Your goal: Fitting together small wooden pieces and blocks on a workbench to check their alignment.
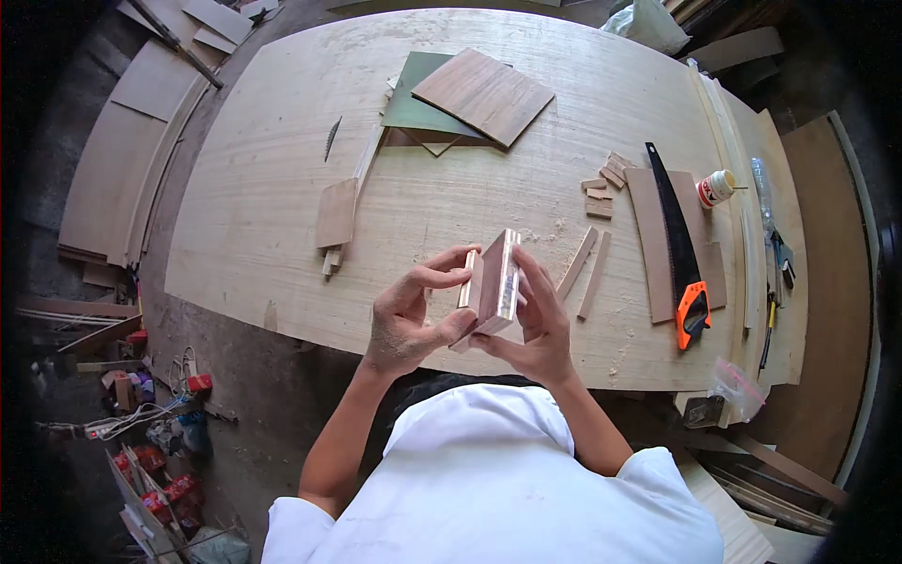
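Note:
Over the near edge of the workbench, my left hand [409, 310] pinches a small plywood block [467, 282] between thumb and fingers. My right hand [540, 320] grips a larger rectangular plywood piece [496, 277], which stands on edge with its pale layered side showing. The two pieces are side by side, close together; I cannot tell whether their faces touch. Sawdust clings to the left hand. On the bench right of my hands lie two thin wooden strips [594, 273] and several small wood blocks [598, 199].
A handsaw [678, 235] with an orange handle rests on brown boards at the right, near a white tub [716, 188]. Toward the far side, a brown panel [484, 94] overlaps a green sheet [423, 94]. A small board [335, 213] and a loose blade [333, 138] lie left.

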The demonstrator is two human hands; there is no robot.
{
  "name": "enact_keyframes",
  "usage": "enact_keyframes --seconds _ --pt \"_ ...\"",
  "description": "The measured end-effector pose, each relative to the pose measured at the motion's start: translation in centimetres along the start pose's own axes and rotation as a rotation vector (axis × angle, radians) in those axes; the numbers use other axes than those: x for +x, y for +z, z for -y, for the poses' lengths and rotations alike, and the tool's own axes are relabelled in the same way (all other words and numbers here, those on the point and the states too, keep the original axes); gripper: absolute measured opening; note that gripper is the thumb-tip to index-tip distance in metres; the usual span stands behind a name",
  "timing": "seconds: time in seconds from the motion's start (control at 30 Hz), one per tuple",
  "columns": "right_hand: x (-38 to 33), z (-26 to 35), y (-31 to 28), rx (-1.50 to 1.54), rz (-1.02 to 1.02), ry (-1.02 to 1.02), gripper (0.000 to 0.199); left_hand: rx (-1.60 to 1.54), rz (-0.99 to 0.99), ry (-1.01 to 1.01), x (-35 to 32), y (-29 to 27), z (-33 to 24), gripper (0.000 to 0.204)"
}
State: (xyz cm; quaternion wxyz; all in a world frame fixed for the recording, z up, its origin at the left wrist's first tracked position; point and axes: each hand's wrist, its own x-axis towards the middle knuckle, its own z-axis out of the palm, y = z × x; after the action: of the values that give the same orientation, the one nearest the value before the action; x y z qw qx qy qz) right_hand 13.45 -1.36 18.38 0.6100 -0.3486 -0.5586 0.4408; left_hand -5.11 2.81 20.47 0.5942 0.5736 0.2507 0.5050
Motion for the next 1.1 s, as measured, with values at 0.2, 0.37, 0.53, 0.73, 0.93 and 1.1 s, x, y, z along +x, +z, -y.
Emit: enact_keyframes --seconds 0.2,0.37,0.53,0.73,0.93,1.1 --pt "-0.1 0.3 0.2 -0.01 0.027 -0.002 0.107 0.013 0.082 0.052 0.2 -0.8 -0.4 0.043" --pt "0.6 0.9 0.2 -0.088 0.074 -0.06 0.108 0.039 0.129 0.027 0.0 -1.9 -0.2 0.041" --pt "0.6 -0.2 0.7 -0.063 0.072 -0.049 0.1 0.032 0.096 0.116 0.5 -1.3 -0.7 0.046" --pt "0.3 1.3 1.7 -0.129 -0.008 -0.086 0.102 -0.015 0.038 0.079 0.3 -1.4 0.0 0.047" --pt "1.6 -0.3 1.1 -0.131 -0.099 0.005 0.103 -0.072 0.068 0.068 0.1 -0.8 -0.7 0.047" --pt "1.0 1.6 1.8 -0.277 0.075 -0.155 0.105 -0.086 0.013 0.064 0.3 -0.9 -1.0 0.047"
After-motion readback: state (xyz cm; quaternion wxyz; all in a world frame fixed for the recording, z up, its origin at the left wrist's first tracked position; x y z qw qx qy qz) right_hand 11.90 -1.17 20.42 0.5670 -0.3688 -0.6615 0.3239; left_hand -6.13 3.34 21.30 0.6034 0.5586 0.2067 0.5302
